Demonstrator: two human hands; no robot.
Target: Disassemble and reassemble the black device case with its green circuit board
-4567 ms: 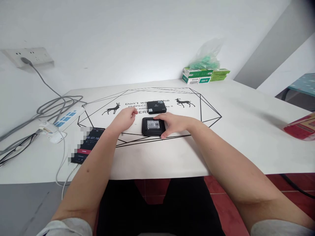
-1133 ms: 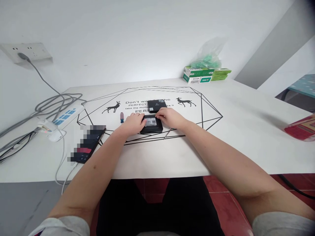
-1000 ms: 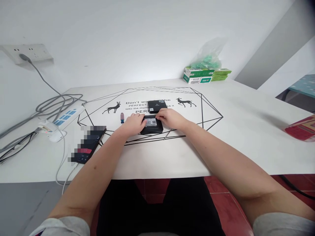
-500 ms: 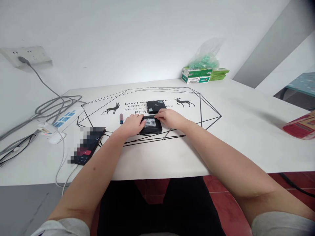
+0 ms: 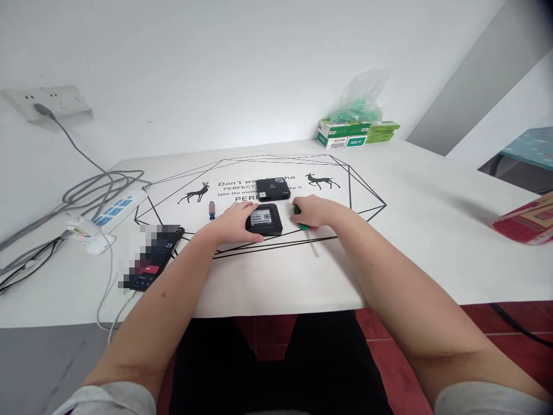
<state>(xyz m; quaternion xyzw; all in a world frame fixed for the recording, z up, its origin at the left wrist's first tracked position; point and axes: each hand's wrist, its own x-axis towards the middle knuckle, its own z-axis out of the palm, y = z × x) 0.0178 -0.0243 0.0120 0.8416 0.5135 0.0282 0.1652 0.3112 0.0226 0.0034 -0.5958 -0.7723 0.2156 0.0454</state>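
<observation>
A flat black box [image 5: 275, 226] with a white printed label lies on the table, label side up. My left hand [image 5: 235, 223] grips its left side, fingers at the back corner and thumb along the front edge. To the right of the box, my right hand [image 5: 314, 211] is closed round the green handle of a screwdriver [image 5: 305, 226], whose metal shaft points toward me and slightly right. Behind the labelled box lies a second flat black box [image 5: 273, 189] with small stickers on top. A small screwdriver with a reddish clear handle [image 5: 211, 208] lies left of my left hand.
On the left lie a phone [image 5: 159, 256], a white power strip [image 5: 116, 210] and coiled grey cable [image 5: 86, 184]. Green and white boxes [image 5: 344, 134] with a plastic bag [image 5: 360, 101] on top stand against the wall. A red package [image 5: 525, 222] is at the right edge.
My right hand has left the labelled box, moved right and taken hold of the green-handled screwdriver. My left hand's thumb has shifted to the box's front edge.
</observation>
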